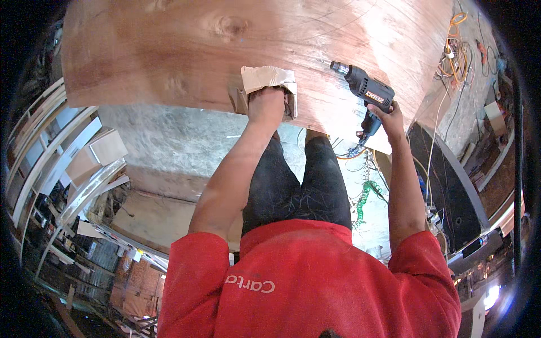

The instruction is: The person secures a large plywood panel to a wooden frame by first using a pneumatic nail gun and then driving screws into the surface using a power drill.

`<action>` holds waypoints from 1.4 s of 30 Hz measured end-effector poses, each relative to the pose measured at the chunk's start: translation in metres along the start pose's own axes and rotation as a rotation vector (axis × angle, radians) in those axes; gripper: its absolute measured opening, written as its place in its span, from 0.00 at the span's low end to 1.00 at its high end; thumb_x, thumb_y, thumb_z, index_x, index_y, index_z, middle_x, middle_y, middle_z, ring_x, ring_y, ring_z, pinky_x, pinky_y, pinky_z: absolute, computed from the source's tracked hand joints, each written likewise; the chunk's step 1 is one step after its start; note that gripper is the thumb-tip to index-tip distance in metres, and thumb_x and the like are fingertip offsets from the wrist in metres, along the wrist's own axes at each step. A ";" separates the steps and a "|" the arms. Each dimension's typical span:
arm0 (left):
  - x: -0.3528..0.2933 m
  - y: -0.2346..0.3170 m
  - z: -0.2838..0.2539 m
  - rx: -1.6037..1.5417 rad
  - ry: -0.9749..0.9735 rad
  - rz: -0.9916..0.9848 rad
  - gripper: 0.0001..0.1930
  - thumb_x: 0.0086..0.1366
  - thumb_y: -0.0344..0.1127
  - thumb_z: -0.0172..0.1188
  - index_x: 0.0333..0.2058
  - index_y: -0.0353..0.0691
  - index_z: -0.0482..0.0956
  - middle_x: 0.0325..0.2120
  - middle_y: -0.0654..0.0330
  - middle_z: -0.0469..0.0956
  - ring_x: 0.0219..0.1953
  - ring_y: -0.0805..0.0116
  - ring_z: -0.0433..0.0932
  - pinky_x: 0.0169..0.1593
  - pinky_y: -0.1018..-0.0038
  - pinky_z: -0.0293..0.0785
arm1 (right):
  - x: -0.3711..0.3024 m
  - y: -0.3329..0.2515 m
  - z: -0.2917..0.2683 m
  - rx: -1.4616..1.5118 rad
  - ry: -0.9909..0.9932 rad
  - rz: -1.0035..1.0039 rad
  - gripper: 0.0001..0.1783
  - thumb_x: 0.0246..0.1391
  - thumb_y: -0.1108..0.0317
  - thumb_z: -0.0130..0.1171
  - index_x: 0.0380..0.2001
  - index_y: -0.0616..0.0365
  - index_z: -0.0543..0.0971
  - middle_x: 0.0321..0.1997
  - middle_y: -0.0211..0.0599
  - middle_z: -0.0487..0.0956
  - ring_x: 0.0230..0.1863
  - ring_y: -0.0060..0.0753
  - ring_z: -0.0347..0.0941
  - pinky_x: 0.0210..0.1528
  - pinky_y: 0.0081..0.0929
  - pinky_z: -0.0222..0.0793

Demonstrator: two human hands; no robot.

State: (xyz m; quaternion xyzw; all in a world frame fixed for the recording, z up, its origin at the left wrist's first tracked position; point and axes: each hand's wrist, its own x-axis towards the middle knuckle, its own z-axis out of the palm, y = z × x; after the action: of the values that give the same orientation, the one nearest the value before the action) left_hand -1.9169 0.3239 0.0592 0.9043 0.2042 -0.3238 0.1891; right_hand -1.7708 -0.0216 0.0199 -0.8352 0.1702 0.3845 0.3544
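Power tool (369, 87), black and pistol-shaped, sat right of centre in my view, over the near part of the wooden surface (152, 56); from one camera I could not tell whether it rested there or was lifted clear. Its barrel ran slantwise, silver nose far and to the left, rear near and to the right, while the handle came back toward the near edge. I judged that slant to be the relation that counted: the nose aimed past the far side of the cardboard box (269, 78), not at it. The right hand (390, 117) was the nearer one, its grip closed round the tool where handle met barrel, from the right. The box lay to the left, near the nose. Into its open near side went the left hand (267, 104); with those fingers hidden, I could not tell whether that grip was open or closed. Farther out I saw a green coiled hose (363, 203) below the near edge, and tangled orange cable (451, 66) off to the right.
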 end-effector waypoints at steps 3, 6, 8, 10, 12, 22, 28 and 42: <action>0.000 -0.001 -0.004 0.035 0.031 0.041 0.09 0.67 0.32 0.56 0.40 0.39 0.85 0.41 0.45 0.84 0.42 0.46 0.86 0.48 0.54 0.83 | 0.001 0.002 0.000 0.025 -0.001 -0.014 0.48 0.41 0.57 0.84 0.60 0.71 0.70 0.51 0.50 0.83 0.52 0.39 0.81 0.56 0.32 0.75; -0.005 0.000 -0.009 -0.010 0.082 -0.018 0.09 0.66 0.32 0.57 0.41 0.40 0.84 0.40 0.46 0.84 0.42 0.45 0.85 0.47 0.53 0.82 | 0.003 0.004 -0.001 0.081 -0.026 -0.009 0.47 0.42 0.59 0.84 0.59 0.71 0.70 0.51 0.49 0.83 0.51 0.39 0.81 0.55 0.32 0.75; -0.012 0.001 -0.014 0.001 0.152 0.007 0.08 0.65 0.32 0.58 0.39 0.41 0.84 0.37 0.48 0.85 0.40 0.48 0.86 0.44 0.55 0.83 | 0.003 0.005 -0.001 0.052 -0.019 -0.019 0.45 0.42 0.60 0.84 0.58 0.72 0.71 0.50 0.48 0.83 0.50 0.38 0.81 0.54 0.32 0.75; -0.021 0.002 -0.022 -0.048 0.236 0.030 0.08 0.63 0.29 0.59 0.38 0.41 0.84 0.36 0.49 0.84 0.39 0.50 0.86 0.43 0.58 0.84 | 0.000 0.003 -0.002 0.052 -0.022 -0.054 0.41 0.44 0.59 0.83 0.54 0.72 0.73 0.48 0.48 0.83 0.46 0.36 0.80 0.52 0.30 0.76; -0.036 0.005 -0.031 -0.159 0.328 0.065 0.10 0.60 0.25 0.59 0.40 0.40 0.84 0.35 0.48 0.84 0.38 0.50 0.86 0.43 0.61 0.84 | -0.009 0.001 -0.004 0.120 -0.052 -0.148 0.38 0.47 0.57 0.81 0.52 0.70 0.73 0.45 0.45 0.83 0.43 0.33 0.80 0.48 0.29 0.76; -0.048 0.041 -0.055 -1.449 0.185 -0.053 0.18 0.60 0.20 0.70 0.49 0.28 0.80 0.41 0.53 0.84 0.40 0.68 0.85 0.44 0.75 0.83 | -0.025 -0.050 -0.037 0.751 -0.317 0.484 0.24 0.59 0.52 0.68 0.49 0.58 0.76 0.35 0.39 0.82 0.18 0.25 0.75 0.13 0.22 0.70; -0.009 0.103 -0.043 -1.954 0.024 -0.083 0.12 0.60 0.24 0.70 0.43 0.31 0.85 0.38 0.55 0.86 0.40 0.72 0.84 0.45 0.77 0.79 | -0.081 -0.082 -0.080 0.480 -0.005 0.204 0.20 0.57 0.57 0.70 0.45 0.58 0.79 0.29 0.33 0.79 0.19 0.25 0.72 0.19 0.23 0.68; 0.064 0.142 -0.031 -1.973 -0.008 -0.069 0.10 0.70 0.31 0.64 0.46 0.33 0.83 0.31 0.63 0.80 0.25 0.76 0.73 0.27 0.77 0.69 | -0.160 -0.133 -0.152 0.357 0.030 -0.224 0.24 0.52 0.70 0.65 0.54 0.63 0.76 0.44 0.37 0.80 0.33 0.25 0.76 0.32 0.24 0.74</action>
State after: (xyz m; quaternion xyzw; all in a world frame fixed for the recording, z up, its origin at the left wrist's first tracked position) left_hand -1.7862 0.2346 0.0686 0.3339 0.4082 -0.0168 0.8495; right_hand -1.7208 -0.0374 0.2722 -0.7784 0.1471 0.2941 0.5347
